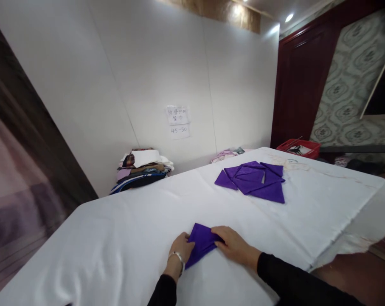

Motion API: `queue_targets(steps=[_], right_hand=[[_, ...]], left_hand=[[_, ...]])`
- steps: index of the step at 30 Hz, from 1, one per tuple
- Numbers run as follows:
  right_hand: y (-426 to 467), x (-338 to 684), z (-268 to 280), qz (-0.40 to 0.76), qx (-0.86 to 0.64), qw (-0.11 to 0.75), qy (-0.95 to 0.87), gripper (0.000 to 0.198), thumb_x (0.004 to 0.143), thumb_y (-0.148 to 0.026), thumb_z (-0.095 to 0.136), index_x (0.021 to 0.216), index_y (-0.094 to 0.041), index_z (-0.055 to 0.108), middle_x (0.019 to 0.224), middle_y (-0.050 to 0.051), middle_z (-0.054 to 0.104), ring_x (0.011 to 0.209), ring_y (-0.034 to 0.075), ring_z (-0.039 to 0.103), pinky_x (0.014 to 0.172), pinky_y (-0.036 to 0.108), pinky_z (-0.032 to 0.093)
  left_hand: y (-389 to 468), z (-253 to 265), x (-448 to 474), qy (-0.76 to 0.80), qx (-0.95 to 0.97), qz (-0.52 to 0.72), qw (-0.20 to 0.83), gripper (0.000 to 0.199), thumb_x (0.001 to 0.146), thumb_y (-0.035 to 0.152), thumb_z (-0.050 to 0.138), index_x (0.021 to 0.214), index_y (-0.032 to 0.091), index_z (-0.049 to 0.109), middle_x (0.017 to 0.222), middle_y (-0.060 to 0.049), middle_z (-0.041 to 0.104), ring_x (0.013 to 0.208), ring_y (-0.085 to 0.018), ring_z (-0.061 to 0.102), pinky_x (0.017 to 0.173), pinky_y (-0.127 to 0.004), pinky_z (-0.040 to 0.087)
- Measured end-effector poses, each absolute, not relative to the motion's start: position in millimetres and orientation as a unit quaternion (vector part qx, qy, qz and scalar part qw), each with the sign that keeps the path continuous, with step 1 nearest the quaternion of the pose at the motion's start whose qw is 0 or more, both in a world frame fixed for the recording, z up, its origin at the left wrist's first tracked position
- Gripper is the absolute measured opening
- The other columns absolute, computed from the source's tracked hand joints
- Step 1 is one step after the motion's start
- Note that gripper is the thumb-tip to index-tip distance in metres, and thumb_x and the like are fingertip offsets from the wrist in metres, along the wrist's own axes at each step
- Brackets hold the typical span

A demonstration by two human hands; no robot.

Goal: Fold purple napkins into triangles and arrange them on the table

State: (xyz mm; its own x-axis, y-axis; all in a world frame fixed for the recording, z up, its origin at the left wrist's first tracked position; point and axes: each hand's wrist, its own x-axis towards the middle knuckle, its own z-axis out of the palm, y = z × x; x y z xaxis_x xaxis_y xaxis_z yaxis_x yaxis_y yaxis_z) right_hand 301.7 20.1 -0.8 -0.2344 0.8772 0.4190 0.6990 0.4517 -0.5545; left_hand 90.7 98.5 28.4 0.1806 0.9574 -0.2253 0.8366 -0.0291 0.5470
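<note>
A folded purple cloth napkin [200, 243] lies on the white tablecloth in front of me, angular in outline. My left hand [181, 247], with a silver bracelet at the wrist, grips its left edge; the thumb rests on top and the other fingers are partly hidden. At the right corner, my right hand [232, 243] pinches the napkin between thumb and fingers. Farther back to the right, several folded purple napkins [259, 180] are laid in an overlapping, pointed arrangement.
The white-covered table [141, 229] extends far to the right. Behind it stand a pile of folded clothes [143, 170], pinkish cloth [224, 155] and a red basket [302, 148] with items inside. Paper signs [178, 121] hang on the pale wall. Loose threads [310, 170] lie on the tablecloth's right side.
</note>
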Motion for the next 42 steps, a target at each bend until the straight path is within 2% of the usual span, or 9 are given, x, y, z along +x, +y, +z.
queue_targets(steps=[2, 5, 11, 16, 20, 24, 28, 34, 42], right_hand=[[21.9, 302.5, 0.2, 0.158, -0.52, 0.351, -0.763, 0.05, 0.079, -0.025, 0.054, 0.128, -0.021, 0.045, 0.125, 0.009, 0.054, 0.111, 0.023, 0.05, 0.097, 0.041, 0.037], [24.5, 303.8, 4.4, 0.217, -0.523, 0.351, -0.746, 0.063, 0.07, -0.027, 0.062, 0.131, -0.024, 0.044, 0.127, 0.008, 0.053, 0.112, 0.026, 0.049, 0.098, 0.043, 0.034], [25.4, 304.0, 8.4, 0.347, -0.507, 0.354, -0.705, 0.066, 0.066, -0.036, 0.067, 0.128, -0.025, 0.048, 0.121, 0.007, 0.057, 0.107, 0.024, 0.052, 0.094, 0.036, 0.038], [19.7, 302.6, 15.3, 0.407, -0.537, 0.308, -0.672, 0.062, 0.057, -0.026, 0.071, 0.118, -0.025, 0.058, 0.096, 0.002, 0.066, 0.081, 0.02, 0.06, 0.07, 0.028, 0.046], [8.4, 304.8, 24.8, 0.523, -0.482, 0.296, -0.638, 0.041, 0.057, -0.024, 0.07, 0.099, -0.022, 0.067, 0.083, -0.002, 0.067, 0.068, 0.015, 0.059, 0.06, 0.023, 0.045], [-4.9, 306.4, 33.8, 0.603, -0.426, 0.304, -0.603, 0.044, 0.055, -0.027, 0.074, 0.098, -0.023, 0.067, 0.084, -0.003, 0.067, 0.067, 0.013, 0.059, 0.065, 0.024, 0.045], [-11.6, 310.9, 43.4, 0.615, -0.427, 0.31, -0.587, 0.052, 0.052, -0.026, 0.076, 0.103, -0.025, 0.065, 0.079, -0.003, 0.065, 0.062, 0.011, 0.056, 0.059, 0.021, 0.043], [-17.9, 332.7, 49.8, 0.645, -0.413, 0.423, -0.484, 0.058, 0.054, -0.017, 0.073, 0.111, -0.024, 0.061, 0.076, -0.004, 0.061, 0.063, 0.01, 0.056, 0.06, 0.021, 0.042], [-40.9, 318.9, 53.2, 0.659, -0.28, 0.611, -0.338, 0.043, 0.076, -0.041, 0.061, 0.115, -0.025, 0.053, 0.108, 0.006, 0.062, 0.097, 0.019, 0.059, 0.087, 0.035, 0.042]], left_hand=[[96.4, 28.0, 89.6, 0.619, 0.719, 0.114, 0.296, 0.004, 0.066, 0.016, 0.056, 0.067, 0.019, 0.055, 0.06, 0.001, 0.06, 0.063, -0.015, 0.057, 0.058, -0.024, 0.038], [88.7, 26.2, 85.5, 0.591, 0.714, 0.178, 0.331, 0.012, 0.059, 0.013, 0.056, 0.056, 0.021, 0.047, 0.051, 0.006, 0.05, 0.057, -0.014, 0.051, 0.055, -0.024, 0.034], [69.7, 23.5, 78.4, 0.491, 0.62, 0.264, 0.552, 0.01, 0.051, 0.017, 0.055, 0.058, 0.02, 0.048, 0.054, 0.005, 0.053, 0.056, -0.014, 0.05, 0.058, -0.026, 0.038], [54.5, 27.7, 77.1, 0.464, 0.62, 0.256, 0.579, 0.014, 0.049, 0.016, 0.058, 0.059, 0.02, 0.049, 0.056, 0.006, 0.055, 0.057, -0.013, 0.05, 0.059, -0.026, 0.038], [43.5, 31.4, 78.0, 0.433, 0.589, 0.252, 0.634, 0.029, 0.047, 0.022, 0.069, 0.072, 0.019, 0.055, 0.063, 0.002, 0.061, 0.059, -0.015, 0.054, 0.058, -0.027, 0.04], [29.7, 33.6, 82.3, 0.349, 0.542, 0.237, 0.727, 0.064, 0.043, 0.037, 0.08, 0.099, 0.016, 0.058, 0.082, -0.007, 0.067, 0.076, -0.023, 0.061, 0.07, -0.033, 0.045], [18.1, 31.9, 90.5, 0.312, 0.52, 0.219, 0.764, 0.063, 0.044, 0.042, 0.082, 0.097, 0.013, 0.062, 0.085, -0.011, 0.069, 0.082, -0.028, 0.064, 0.078, -0.038, 0.046], [19.6, 45.9, 106.0, 0.348, 0.479, 0.311, 0.743, 0.056, 0.046, 0.036, 0.082, 0.094, 0.014, 0.064, 0.086, -0.011, 0.07, 0.08, -0.028, 0.065, 0.08, -0.039, 0.048], [27.1, 80.2, 146.4, 0.363, 0.465, 0.409, 0.697, 0.047, 0.058, 0.035, 0.075, 0.099, 0.017, 0.061, 0.094, -0.008, 0.07, 0.085, -0.025, 0.066, 0.079, -0.036, 0.05]])
